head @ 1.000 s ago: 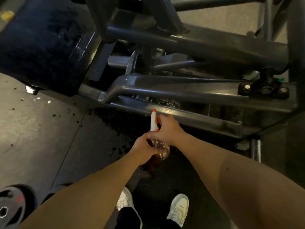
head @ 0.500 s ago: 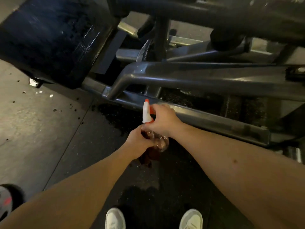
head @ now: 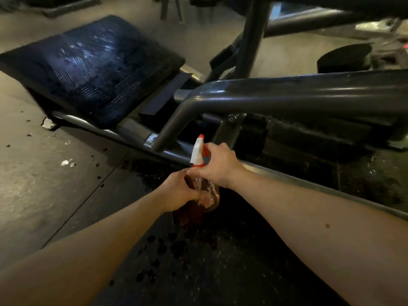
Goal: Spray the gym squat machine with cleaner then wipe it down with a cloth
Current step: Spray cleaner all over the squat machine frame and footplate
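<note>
A clear spray bottle (head: 206, 191) with a white and red trigger head (head: 198, 152) is upright in the middle of the view. My right hand (head: 217, 165) grips its neck at the trigger. My left hand (head: 178, 191) wraps the bottle's body from the left, with a dark reddish-brown cloth (head: 187, 214) bunched under it. The nozzle points up and away toward the squat machine's grey steel frame (head: 287, 100). The machine's dark textured foot platform (head: 97, 62) lies tilted at the upper left, glistening with wet streaks.
A low steel base rail (head: 287, 175) runs diagonally just beyond my hands. An upright post (head: 251, 38) rises behind the frame. The rubber floor (head: 55, 184) has dark wet spots. A black round pad (head: 344, 57) sits at the far right.
The view has tilted up, so the foot platform now shows in full and my shoes have left the frame. Both hands keep the same hold on the bottle.
</note>
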Tool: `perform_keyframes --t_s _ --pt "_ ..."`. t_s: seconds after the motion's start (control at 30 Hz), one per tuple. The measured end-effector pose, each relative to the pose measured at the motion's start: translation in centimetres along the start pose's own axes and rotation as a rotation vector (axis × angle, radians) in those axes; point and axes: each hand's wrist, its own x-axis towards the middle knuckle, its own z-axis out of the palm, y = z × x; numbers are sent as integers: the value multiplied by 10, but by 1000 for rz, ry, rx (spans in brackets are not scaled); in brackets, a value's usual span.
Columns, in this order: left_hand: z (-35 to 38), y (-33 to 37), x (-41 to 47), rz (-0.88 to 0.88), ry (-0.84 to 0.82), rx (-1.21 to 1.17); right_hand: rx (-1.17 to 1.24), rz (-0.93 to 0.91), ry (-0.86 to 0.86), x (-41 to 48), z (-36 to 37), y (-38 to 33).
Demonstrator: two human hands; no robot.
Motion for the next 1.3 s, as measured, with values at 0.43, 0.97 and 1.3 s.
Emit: perform_keyframes --t_s 0.43,0.97,1.3 --pt "-47 -42 -11 27 -8 101 -54 -97 63 22 53 -29" --pt "-80 -75 -15 39 15 81 -1 -75 95 37 91 -68" --pt "-75 -109 -2 5 -6 83 -96 -32 28 42 113 -65"
